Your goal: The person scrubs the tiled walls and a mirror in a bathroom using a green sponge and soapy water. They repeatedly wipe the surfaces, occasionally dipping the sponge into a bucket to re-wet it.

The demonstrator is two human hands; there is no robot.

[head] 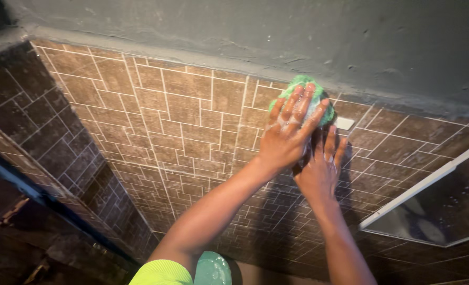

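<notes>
— Green sponge (304, 87), foamy, pressed flat against the brown tiled wall (182, 121) just under the grey plaster band (298, 37). Which hand has it?

— The left hand (290, 132), fingers spread wide over the sponge and pinning it to the tiles; suds cling to the knuckles. The right hand (321, 169) lies just below the sponge, palm to the wall, fingers apart and closed on nothing.

— How far along does the scrubbing look?

— Hard to judge. Foam shows only on the hands and sponge. The tiles left of the sponge and lower down look dry and dull, so most of the wall seems still to be done. Right of the sponge sits a small white plate (344, 123), and further right and lower a white-framed mirror (429, 211).

— Anything below?

— Well beneath the sponge, by the person's lime-yellow sleeve (163, 273), a pale green round thing (212, 269), perhaps a bucket; too cut off to tell.
</notes>
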